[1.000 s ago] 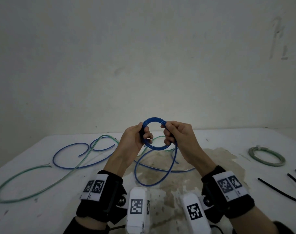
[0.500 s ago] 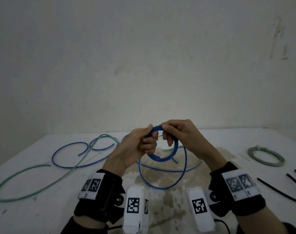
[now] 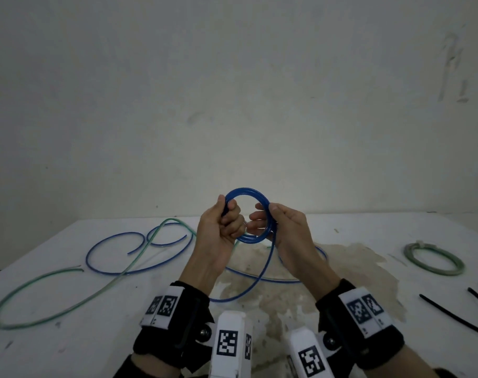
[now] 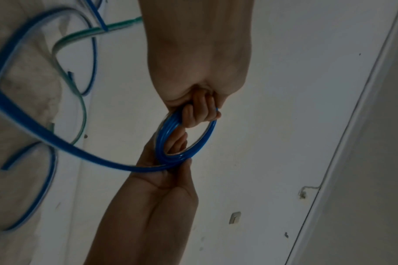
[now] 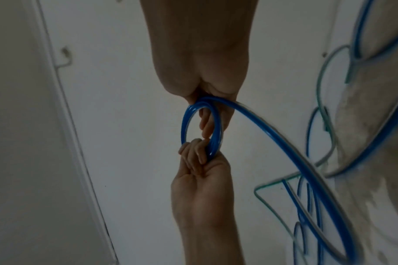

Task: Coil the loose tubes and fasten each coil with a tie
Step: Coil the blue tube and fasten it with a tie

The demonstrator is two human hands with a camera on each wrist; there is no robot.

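I hold a small coil of blue tube (image 3: 248,192) upright above the table, between both hands. My left hand (image 3: 230,222) grips its left side with curled fingers. My right hand (image 3: 263,221) pinches the right side, thumb on the outside and fingers through the ring. The uncoiled rest of the blue tube (image 3: 255,282) hangs from my right hand and loops over the table. The left wrist view shows the coil (image 4: 159,143) under my left hand (image 4: 201,112). In the right wrist view the coil (image 5: 183,125) sits under my right hand (image 5: 207,123).
A loose green tube (image 3: 68,300) and a second loose blue tube (image 3: 107,271) sprawl over the left of the white table (image 3: 369,233). A tied green coil (image 3: 434,271) lies at the right, with black ties (image 3: 450,315) near the right edge. A wall stands behind.
Both hands turned the coil from tilted to upright and shifted their hold. The loop hanging under it has changed shape and now trails from the right hand.
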